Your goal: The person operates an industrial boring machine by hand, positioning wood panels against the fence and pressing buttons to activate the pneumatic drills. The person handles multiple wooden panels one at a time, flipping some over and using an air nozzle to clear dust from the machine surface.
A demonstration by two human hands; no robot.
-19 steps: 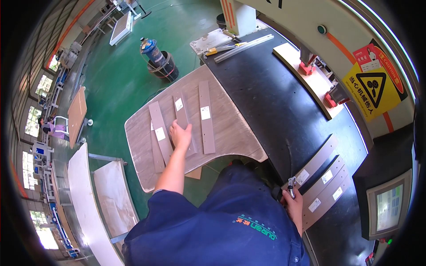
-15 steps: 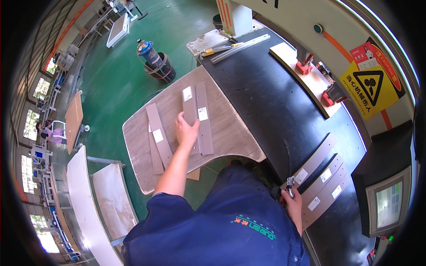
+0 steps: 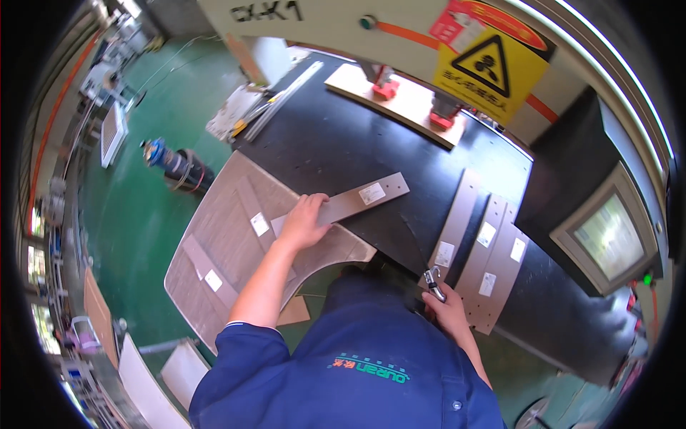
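The left hand has its fingers curled across the width of a brown strip, with the thumb along the near edge, gripping it a little way in from one end. The held part is near that end; the longer part points between 2 and 3 o'clock from the hand, with a white label and small holes toward its tip. This strip spans from over the rounded board to over the black table; whether its underside touches either, I cannot tell.

On the rounded board lie other strips: a labelled one at 9 o'clock from the left hand and a second at 8, both blurred.

The right hand, at 4 o'clock from the left, has its fingers closed round a metal tool pointing toward 11 o'clock; its fingertips are partly hidden. At 12 o'clock from this hand a lone strip lies on the table, and at 1 to 2 o'clock sits a strip group, edge to edge, with labels; their exact count is unclear.

At 1 o'clock from the left hand is a pale panel under red pads; near 12 lie metal bars. A screen stands at 2 o'clock from the right hand.
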